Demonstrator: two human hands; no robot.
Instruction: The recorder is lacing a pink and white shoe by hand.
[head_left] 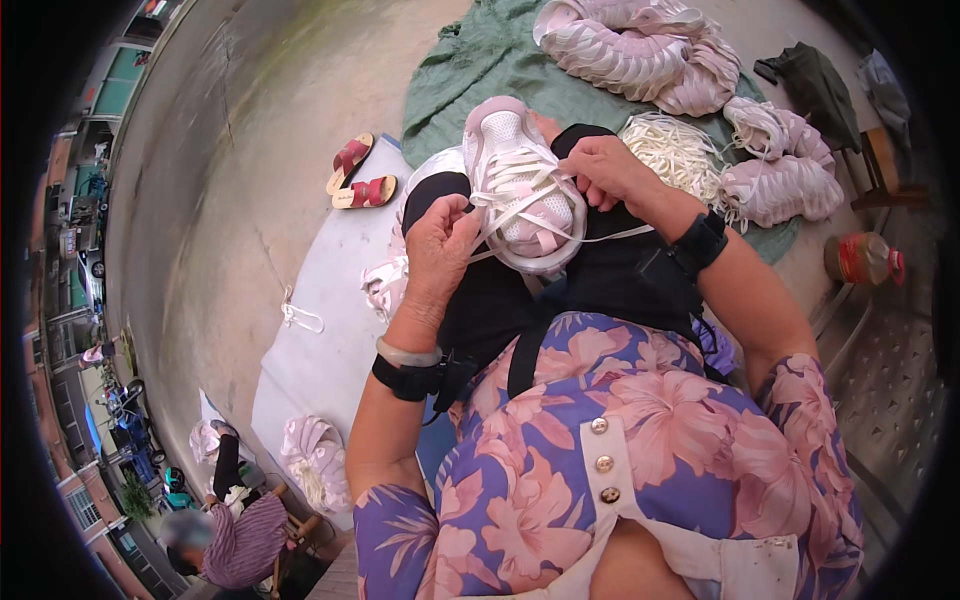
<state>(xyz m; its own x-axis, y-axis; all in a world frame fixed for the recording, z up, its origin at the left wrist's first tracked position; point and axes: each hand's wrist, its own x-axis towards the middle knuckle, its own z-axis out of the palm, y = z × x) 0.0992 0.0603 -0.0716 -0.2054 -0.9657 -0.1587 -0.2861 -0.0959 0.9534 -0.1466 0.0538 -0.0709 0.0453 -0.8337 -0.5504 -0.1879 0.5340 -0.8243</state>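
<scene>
A pale pink and white sneaker [505, 140] rests on my lap between my black-clad thighs, its toe pointing away from me or toward me, I cannot tell which. White shoelace [520, 180] crosses its front in several loose strands. On the left side, my left hand [440, 240] pinches a strand of this lace close to the shoe. My right hand [612, 175] closes its fingers on lace at the shoe's other side, and a loose end trails to the right below it. The fingertips partly cover what they hold.
A heap of white laces [675, 155] lies right of my knees. Bundled pink-white shoes [640, 50] sit on a green cloth [440, 95], with more shoes [785, 180] farther right. Red sandals [362, 190], a white sheet [310, 260], a bottle [860, 260] and a seated person [240, 540] are around me.
</scene>
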